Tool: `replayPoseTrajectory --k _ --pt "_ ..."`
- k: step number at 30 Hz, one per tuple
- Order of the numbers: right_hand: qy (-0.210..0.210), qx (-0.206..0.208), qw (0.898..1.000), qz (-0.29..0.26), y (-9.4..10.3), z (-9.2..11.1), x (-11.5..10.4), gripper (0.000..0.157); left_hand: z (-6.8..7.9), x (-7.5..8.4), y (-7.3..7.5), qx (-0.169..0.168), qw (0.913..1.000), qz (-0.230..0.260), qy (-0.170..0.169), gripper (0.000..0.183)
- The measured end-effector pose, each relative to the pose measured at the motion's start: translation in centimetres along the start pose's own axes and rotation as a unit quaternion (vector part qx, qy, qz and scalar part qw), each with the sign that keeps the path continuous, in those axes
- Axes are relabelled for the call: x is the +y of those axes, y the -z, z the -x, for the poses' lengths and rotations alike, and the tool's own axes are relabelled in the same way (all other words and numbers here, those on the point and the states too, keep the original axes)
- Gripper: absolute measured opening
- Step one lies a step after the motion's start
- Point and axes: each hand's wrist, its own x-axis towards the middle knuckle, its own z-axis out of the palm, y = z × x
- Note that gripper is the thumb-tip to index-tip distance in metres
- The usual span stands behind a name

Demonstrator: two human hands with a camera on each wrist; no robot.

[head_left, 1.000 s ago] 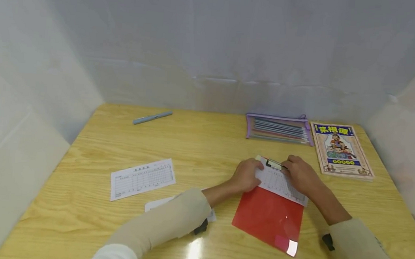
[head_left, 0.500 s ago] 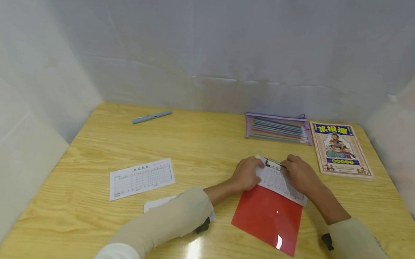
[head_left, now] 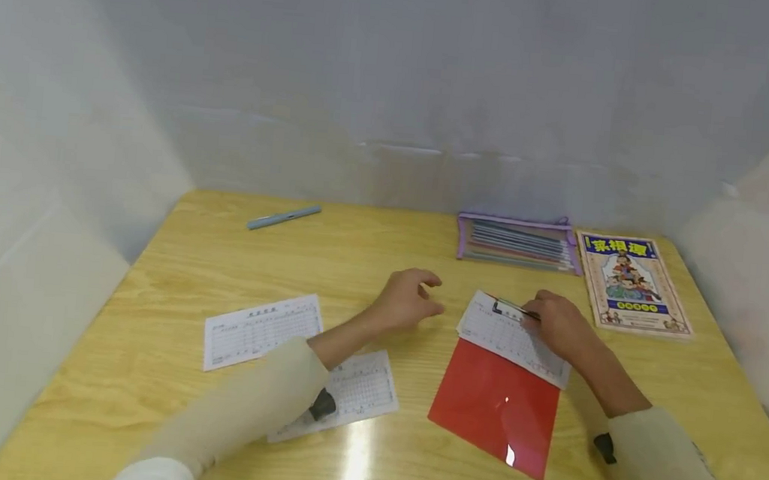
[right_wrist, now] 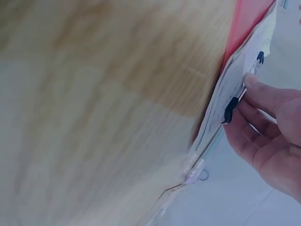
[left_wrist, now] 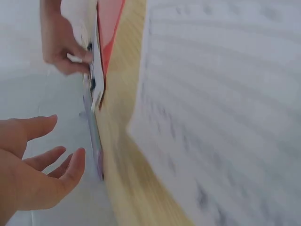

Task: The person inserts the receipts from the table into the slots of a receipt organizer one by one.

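Thumb and fingers of the right hand [head_left: 559, 325] pinch the clip [head_left: 509, 308] at the far end of the red clipboard [head_left: 497, 403], on the table [head_left: 395, 452], printed slips [head_left: 508, 344] covering its upper part. Nearer, a loose sheet [head_left: 369, 388] lies partly behind the left sleeve [head_left: 242, 410]; past it the left hand [head_left: 407, 298], fingers parted, holds nothing. Farther back lie a book [head_left: 633, 286], pencil pouch [head_left: 518, 244] and blue pen [head_left: 283, 218].
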Motion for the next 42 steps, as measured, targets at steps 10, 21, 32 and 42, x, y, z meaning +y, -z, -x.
replayPoseTrajectory --k 10,21,32,42 --pt "-0.015 -0.021 1.0 -0.008 0.4 -0.2 0.0 0.018 5.4 -5.6 9.0 0.052 0.996 -0.053 0.05 0.047" --pt "-0.03 -0.038 0.999 -0.014 0.7 -0.2 0.1 0.019 11.4 -11.7 15.3 0.091 0.9763 -0.142 0.135 0.05" --pt "-0.031 -0.038 0.999 -0.015 0.4 -0.5 0.0 0.017 15.5 -14.3 16.8 0.078 0.9645 -0.173 0.183 0.06" --pt "-0.043 -0.043 0.998 -0.014 0.2 -0.5 0.1 0.016 16.3 -15.1 17.0 0.05 0.9657 -0.198 0.16 0.056"
